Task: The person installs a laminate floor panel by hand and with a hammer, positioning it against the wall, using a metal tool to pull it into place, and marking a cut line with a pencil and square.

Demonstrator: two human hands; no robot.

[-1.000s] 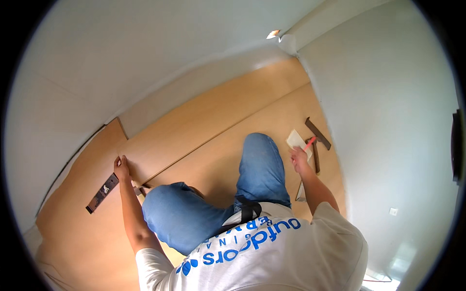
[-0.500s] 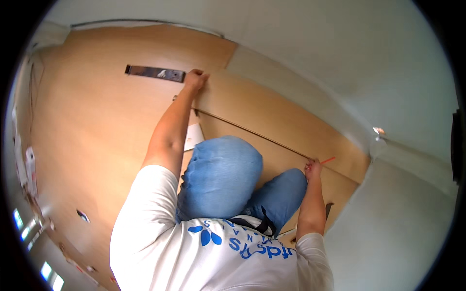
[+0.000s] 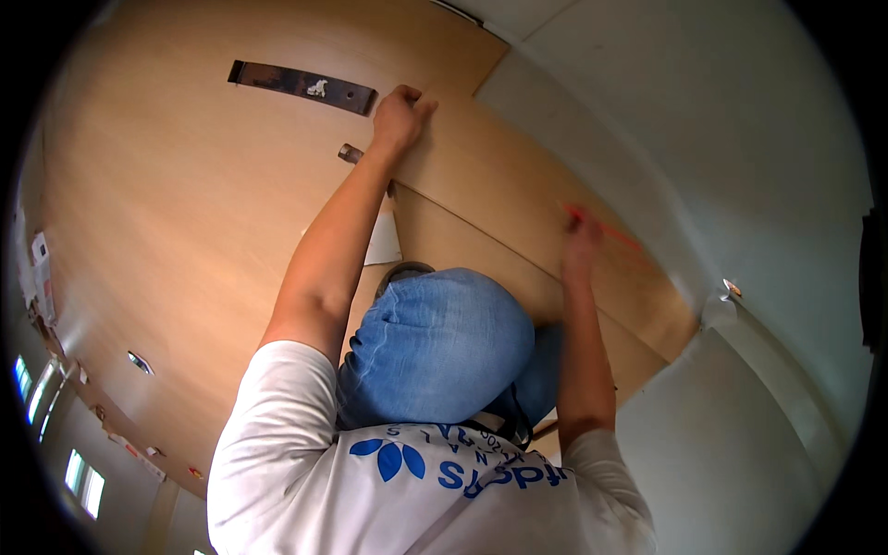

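Note:
My left hand (image 3: 402, 120) is down on the tan wood-look plank (image 3: 499, 176), its fingers bent; what they hold, if anything, is hidden. Close to its left lies a dark flat metal pull bar (image 3: 287, 80) with a crumpled white scrap on it. My right hand (image 3: 581, 245), smeared by motion, is above the same plank and grips a thin red pencil (image 3: 615, 237). A dark seam runs along the plank's near side, between the two arms.
A small metal piece (image 3: 350, 154) and a white sheet (image 3: 383, 239) lie by my left forearm. My jeans-clad knee (image 3: 453, 342) is bent over the boards. A pale grey wall (image 3: 740, 185) rises on the right. Small scraps lie along the far left floor edge.
My right hand has lifted away from the seam, moving up and farther out with the red pencil. My left hand keeps its place beside the pull bar while the view has shifted.

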